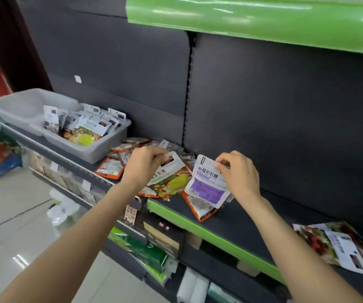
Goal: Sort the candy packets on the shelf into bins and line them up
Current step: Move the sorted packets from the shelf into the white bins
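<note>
A glossy green panel (263, 18) runs across at twelve to one o'clock. Pale floor tiles (12, 215) fill eight o'clock. Green boxes (145, 250) sit at six o'clock, white rolls (192, 287) just beside them.

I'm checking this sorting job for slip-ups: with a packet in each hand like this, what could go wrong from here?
1. The right hand pinches the purple packet only by its top edge, so it could slip.
2. The left hand holds a green-and-yellow packet over the loose pile near the shelf edge; a nudge might push packets off.
3. The packets in the grey bin lean unevenly, so another could topple them.
</note>
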